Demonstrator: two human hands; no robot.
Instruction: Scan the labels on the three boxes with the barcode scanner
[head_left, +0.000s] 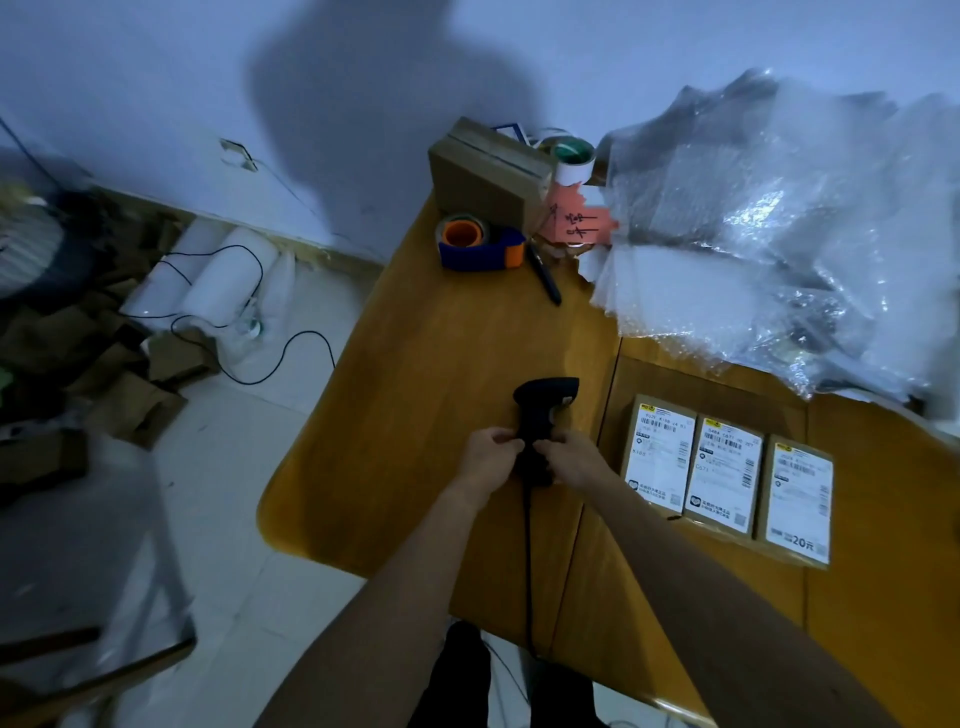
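A black barcode scanner (543, 410) lies on the wooden table (441, 364), its head pointing away from me and its black cable running down toward the near edge. My left hand (488, 454) and my right hand (574, 457) both grip its handle from either side. To the right, three flat brown boxes lie side by side with white labels facing up: the left box (658, 457), the middle box (723, 475) and the right box (800, 501). The scanner is well left of the boxes.
At the table's far end stand a blue-and-orange tape dispenser (475, 244), a brown carton (488, 174), a tape roll (571, 158), pink notes (579, 218) and a black pen (545, 278). A bubble-wrap heap (779, 234) covers the back right. Cardboard scraps (104, 374) and cables litter the floor at left.
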